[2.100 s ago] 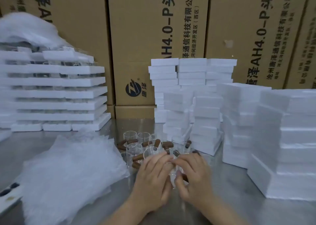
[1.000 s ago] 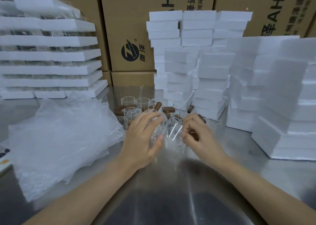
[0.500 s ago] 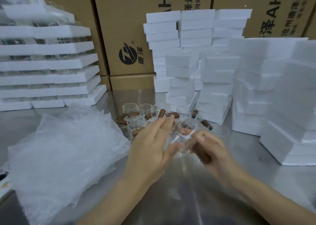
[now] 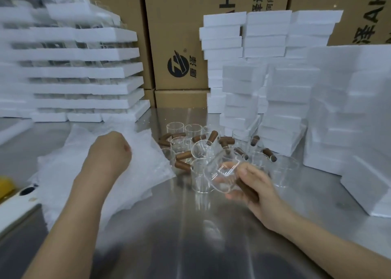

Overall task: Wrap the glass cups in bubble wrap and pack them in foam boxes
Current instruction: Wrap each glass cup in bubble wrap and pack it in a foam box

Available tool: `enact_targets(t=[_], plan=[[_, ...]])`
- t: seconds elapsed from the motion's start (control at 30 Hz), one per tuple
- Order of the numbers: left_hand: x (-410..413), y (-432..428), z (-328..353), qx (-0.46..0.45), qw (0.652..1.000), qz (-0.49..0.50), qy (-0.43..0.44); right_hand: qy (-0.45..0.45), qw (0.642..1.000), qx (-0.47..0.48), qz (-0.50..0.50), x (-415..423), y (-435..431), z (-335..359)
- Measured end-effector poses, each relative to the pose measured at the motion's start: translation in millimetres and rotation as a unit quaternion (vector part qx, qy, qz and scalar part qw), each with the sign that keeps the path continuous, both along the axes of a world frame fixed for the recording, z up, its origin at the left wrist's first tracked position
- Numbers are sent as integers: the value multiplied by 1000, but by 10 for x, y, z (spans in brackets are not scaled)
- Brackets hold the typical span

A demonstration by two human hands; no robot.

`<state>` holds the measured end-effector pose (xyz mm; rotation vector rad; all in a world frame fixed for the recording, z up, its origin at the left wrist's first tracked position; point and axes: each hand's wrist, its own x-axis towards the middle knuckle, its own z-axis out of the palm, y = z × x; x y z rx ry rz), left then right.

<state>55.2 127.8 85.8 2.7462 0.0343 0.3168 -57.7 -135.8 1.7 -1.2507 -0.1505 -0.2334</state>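
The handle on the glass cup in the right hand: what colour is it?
Brown, wood-like handle on the clear glass cup; the head view shows it.

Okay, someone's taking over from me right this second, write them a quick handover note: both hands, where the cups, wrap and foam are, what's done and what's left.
Right hand: holds one glass cup by its brown handle, tilted, above the metal table; not wrapped.
Left hand: down on the bubble wrap pile; grip hidden.
Unwrapped cups cluster mid-table, beyond the held one.
Foam boxes stacked at right and behind; foam stack at left has clear items between layers, too blurred to identify.
Left: pull a sheet, wrap the held cup, box it, then repeat for the cluster.
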Motion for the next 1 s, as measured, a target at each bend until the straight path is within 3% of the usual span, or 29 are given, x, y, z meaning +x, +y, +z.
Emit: enact_targets(t=[0.1,0.2,0.37,0.5,0.57,0.63,0.7,0.87,1.0], plan=[[-90,-272,103,-38,988,-3,-149,-31,999,-16,-24,46,10,73],[-228,-708,154,-94,946,-94,-295,-58,996,1,-70,64,-10,53],[-456,-1100,-343,-122,875,-297,-361,-97,990,46,-92,-5,-108,44],[-385,-1082,-402,-390,807,-361,-257,-51,988,134,-49,-36,-138,74],[-305,-1058,-353,-561,739,-350,-128,-27,988,152,-30,-40,-159,114],[-256,-1058,-363,-661,682,-312,-16,-6,985,172,-27,-40,-184,147],[-256,-1065,-410,-676,677,-289,41,3,981,192,-20,-49,-215,168],[-207,-1029,-472,-615,746,-255,4,0,971,237,29,-84,-239,221],[-231,-1002,-399,-636,724,-266,13,-6,958,287,-25,-82,-244,259]])
